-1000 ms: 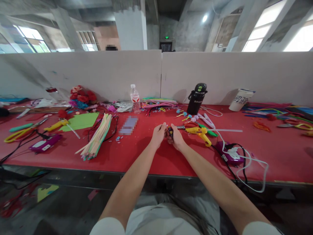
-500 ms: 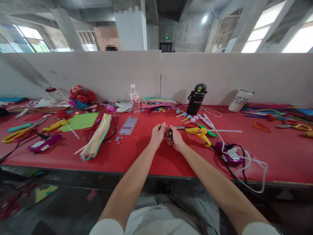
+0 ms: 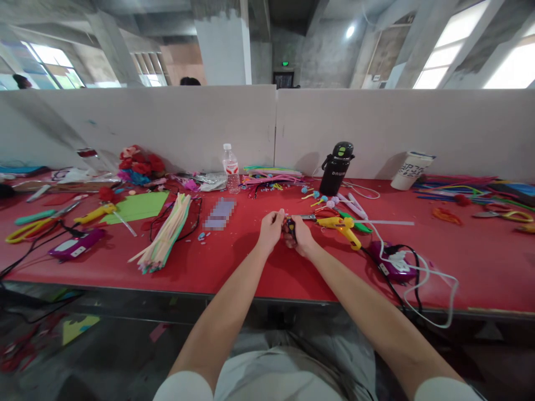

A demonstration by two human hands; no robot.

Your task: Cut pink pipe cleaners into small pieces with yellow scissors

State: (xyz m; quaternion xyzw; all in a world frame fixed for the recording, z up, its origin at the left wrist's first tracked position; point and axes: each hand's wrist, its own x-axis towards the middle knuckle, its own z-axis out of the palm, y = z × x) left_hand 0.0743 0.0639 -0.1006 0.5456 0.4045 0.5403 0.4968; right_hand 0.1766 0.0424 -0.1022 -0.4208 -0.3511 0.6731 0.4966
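Close together above the red table [image 3: 246,267], my two hands meet in front of me. My right hand [image 3: 301,236] is closed around a small tool with a black handle [image 3: 291,226]; its kind does not show clearly. My left hand [image 3: 271,228] is closed in a pinch at the tool's left, and what sits between its fingertips is too small to make out. Just right of my right hand lie a yellow glue gun [image 3: 339,224] and red-handled scissors [image 3: 326,213]. Small blue and purple pieces on yellow stems [image 3: 320,197] are behind them.
A bundle of pale pipe cleaners [image 3: 165,236] lies at left. A water bottle [image 3: 231,170], a black flask [image 3: 335,171] and a white cup [image 3: 412,170] stand near the partition [image 3: 167,122]. A purple power strip [image 3: 393,264] trails cables at right.
My left fingertips have shifted very slightly; both hands otherwise stay in place. A head now shows beyond the partition at far left.
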